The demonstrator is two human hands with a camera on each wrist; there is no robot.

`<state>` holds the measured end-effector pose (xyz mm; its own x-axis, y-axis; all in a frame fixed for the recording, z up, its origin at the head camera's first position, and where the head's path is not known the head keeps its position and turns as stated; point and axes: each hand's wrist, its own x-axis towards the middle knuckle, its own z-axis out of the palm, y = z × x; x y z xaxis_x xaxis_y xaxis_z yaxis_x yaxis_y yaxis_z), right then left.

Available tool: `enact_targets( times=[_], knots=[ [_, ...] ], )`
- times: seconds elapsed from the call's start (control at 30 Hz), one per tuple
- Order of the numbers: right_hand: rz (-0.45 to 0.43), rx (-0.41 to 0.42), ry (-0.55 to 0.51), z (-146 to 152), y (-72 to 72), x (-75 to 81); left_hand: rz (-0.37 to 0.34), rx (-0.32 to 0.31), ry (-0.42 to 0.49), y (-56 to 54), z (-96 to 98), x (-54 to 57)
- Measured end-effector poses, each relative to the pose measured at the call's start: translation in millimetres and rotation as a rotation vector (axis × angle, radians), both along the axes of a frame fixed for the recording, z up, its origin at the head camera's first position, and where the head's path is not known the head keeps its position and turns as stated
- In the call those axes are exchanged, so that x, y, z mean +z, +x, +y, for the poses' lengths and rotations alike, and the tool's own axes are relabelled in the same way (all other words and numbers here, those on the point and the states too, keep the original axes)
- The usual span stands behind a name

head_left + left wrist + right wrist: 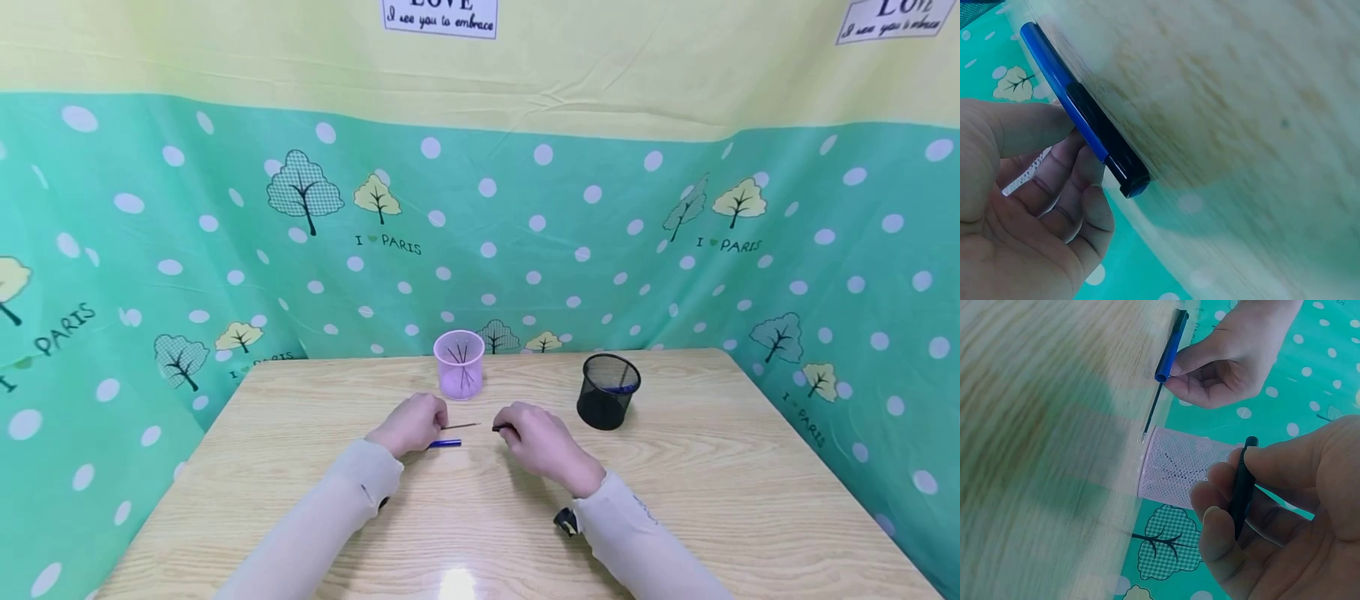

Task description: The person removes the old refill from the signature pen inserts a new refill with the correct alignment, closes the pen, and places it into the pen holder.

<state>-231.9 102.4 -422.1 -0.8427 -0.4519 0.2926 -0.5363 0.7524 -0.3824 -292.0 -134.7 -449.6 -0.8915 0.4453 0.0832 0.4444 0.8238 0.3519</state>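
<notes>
My left hand [412,423] is low over the table, thumb and fingertips pinching one end of a thin dark pen refill [461,426], whose pale tip points right. Right beside the fingertips is a blue pen barrel [1060,78] with a black clip; it overlaps the thumb tip in the left wrist view and hides the refill there. To the right, my right hand [546,442] holds a short black tube [1244,484], like a pen's grip section, between thumb and curled fingers. A small gap separates the refill's tip from this hand.
Behind the hands stands a purple mesh cup [460,382] with several thin dark refills inside. A black mesh cup [604,410], with something blue in it, stands to the right. The wooden table [465,521] ends at a green dotted curtain [517,242].
</notes>
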Motion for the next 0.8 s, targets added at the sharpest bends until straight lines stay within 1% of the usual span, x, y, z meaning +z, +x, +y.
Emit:
enact_targets(
  times=[0.27, 0.5, 0.6, 0.8],
  knots=[
    [-0.001, -0.005, -0.003, 0.3, 0.2, 1.1, -0.019, -0.004, 0.003, 0.6, 0.8, 1.6],
    [0.003, -0.001, -0.008, -0.3, -0.1, 3.3, 0.012, -0.014, -0.005, -0.7, 0.8, 3.8],
    [0.007, -0.008, -0.009, 0.3, 0.6, 5.0, 0.032, -0.018, -0.01, -1.7, 1.7, 7.1],
    [0.008, -0.01, -0.006, 1.5, 0.3, 5.8, 0.042, -0.005, -0.007, -3.3, 3.6, 16.1]
  ],
)
